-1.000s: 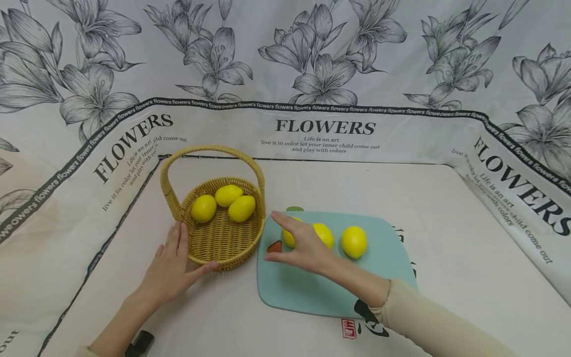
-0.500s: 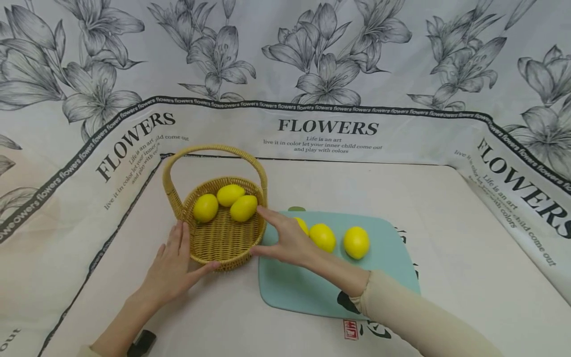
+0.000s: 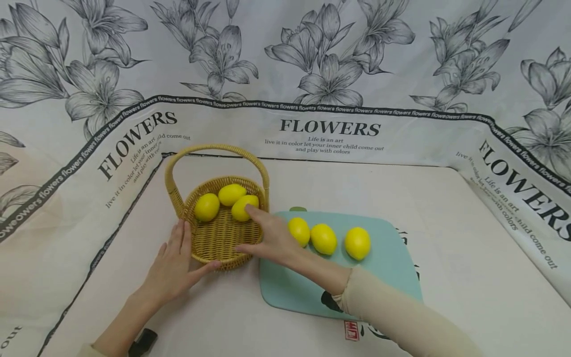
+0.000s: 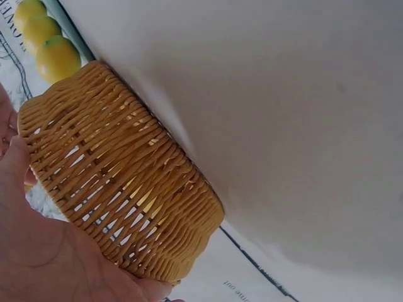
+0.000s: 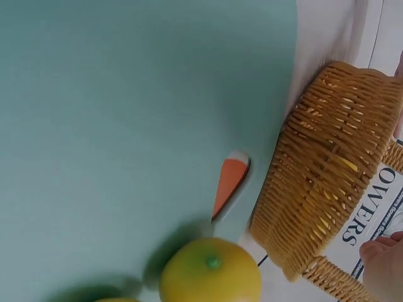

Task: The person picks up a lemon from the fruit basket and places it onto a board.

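A pale worktop (image 3: 339, 183) carries everything, and on it lies a blue-green board (image 3: 388, 258), its left edge just beside a round wicker basket (image 3: 220, 238). The left hand (image 3: 171, 267) rests against the basket, fingers laid along the left wall and thumb at the near rim, not wrapped round it. The right hand (image 3: 278, 240) hangs over the basket's right side — fingers and thumb spread apart, nothing visible between them, though I cannot tell whether a fingertip touches the nearest lemon (image 3: 240, 211). Counting that one, three lemons (image 3: 207, 207) sit inside, toward the far side; three loose lemons (image 3: 357, 243) lie in a row on the board. All look smooth and firm, probably light and apt to roll, so a grip across the fat middle should suit; the basket seems light too — best steadied by its wall. Smallest is an orange piece (image 5: 231, 182) on the board, hard to identify
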Action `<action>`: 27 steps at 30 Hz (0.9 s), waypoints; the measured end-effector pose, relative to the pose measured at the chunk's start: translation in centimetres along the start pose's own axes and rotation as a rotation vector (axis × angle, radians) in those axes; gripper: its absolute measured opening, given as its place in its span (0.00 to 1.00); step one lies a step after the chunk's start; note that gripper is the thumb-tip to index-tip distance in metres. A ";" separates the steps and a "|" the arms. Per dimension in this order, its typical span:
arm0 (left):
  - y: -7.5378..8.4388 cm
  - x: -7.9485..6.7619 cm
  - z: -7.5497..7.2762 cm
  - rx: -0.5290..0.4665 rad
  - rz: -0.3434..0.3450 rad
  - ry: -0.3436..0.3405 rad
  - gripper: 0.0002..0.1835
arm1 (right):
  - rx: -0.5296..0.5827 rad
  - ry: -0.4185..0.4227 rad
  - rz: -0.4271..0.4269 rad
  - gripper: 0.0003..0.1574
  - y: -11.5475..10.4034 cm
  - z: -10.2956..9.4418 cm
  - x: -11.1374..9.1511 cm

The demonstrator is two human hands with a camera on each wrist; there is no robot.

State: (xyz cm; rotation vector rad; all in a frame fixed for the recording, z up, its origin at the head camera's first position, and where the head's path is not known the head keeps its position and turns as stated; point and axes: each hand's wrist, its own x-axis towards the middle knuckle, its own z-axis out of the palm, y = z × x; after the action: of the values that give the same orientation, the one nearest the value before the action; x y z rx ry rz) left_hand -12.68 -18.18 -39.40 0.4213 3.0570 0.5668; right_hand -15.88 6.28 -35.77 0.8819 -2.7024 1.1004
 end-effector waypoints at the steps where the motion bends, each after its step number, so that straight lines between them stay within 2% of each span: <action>1: 0.0 0.0 0.0 0.000 0.000 0.001 0.63 | 0.002 0.001 0.002 0.55 -0.1 0.2 0.0; 11: 0.0 0.1 0.1 -0.004 0.003 0.007 0.62 | -0.004 -0.029 0.058 0.55 -0.3 1.1 0.7; 27: -0.2 0.0 0.1 0.004 0.002 0.016 0.63 | -0.113 0.010 0.157 0.54 1.1 2.3 3.6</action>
State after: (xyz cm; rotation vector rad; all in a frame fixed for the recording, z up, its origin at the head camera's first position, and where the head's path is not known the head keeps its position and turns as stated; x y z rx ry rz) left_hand -12.76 -18.29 -39.60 0.4219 3.0742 0.5666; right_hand -19.15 3.67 -37.13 0.6556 -2.8333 0.9626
